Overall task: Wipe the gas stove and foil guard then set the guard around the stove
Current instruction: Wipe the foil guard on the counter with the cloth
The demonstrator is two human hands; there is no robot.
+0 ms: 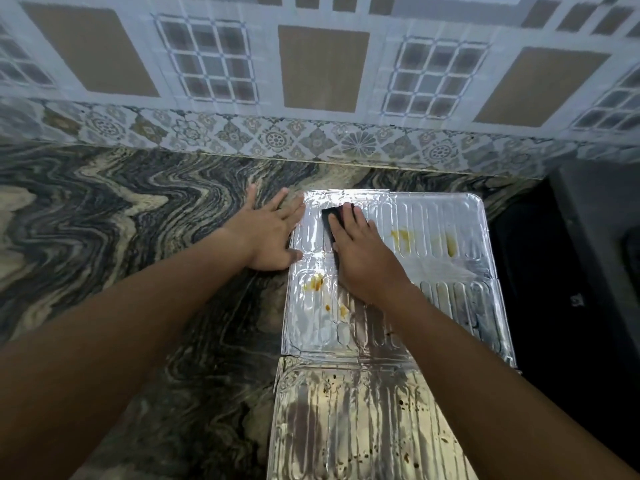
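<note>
The silver foil guard lies flat on the marbled counter, its ribbed panels running from the wall toward me. Yellow smears mark the far panel and dark specks dot the near one. My right hand presses a dark sponge onto the far panel near its left end, fingers flat over it. My left hand lies palm down at the guard's left edge, fingers spread, thumb touching the foil. The black gas stove shows only partly at the right edge.
The dark swirled stone counter stretches to the left. A patterned tile wall rises straight behind the counter. The guard's right edge lies against the stove.
</note>
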